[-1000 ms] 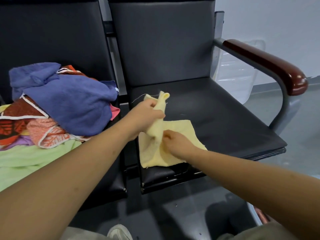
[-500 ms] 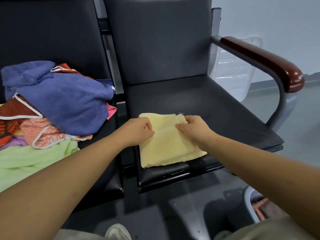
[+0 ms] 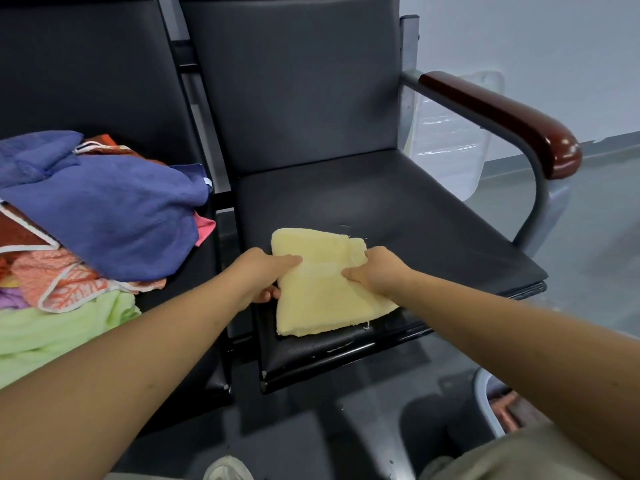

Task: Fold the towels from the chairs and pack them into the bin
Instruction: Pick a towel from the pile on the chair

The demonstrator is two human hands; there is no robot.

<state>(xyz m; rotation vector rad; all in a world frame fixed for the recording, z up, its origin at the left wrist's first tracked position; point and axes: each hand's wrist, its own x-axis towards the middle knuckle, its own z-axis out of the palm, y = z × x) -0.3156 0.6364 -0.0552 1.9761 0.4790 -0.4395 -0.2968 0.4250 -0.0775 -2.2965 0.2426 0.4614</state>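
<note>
Left hand (image 3: 263, 275) and right hand (image 3: 375, 271) now pinch the side edges of the folded pale-yellow terry towel (image 3: 322, 296) between them on the black padded chair seat (image 3: 415, 230). Fold just finished, so lifting looks next: grey plastic bin (image 3: 483, 400) waits below the right forearm.

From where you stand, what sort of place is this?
Probably a waiting room or office corridor, though I can't be sure. The clues: joined black padded chairs with a wooden armrest, a plain pale wall and a smooth grey floor. A yellow towel lies on one seat.
</note>
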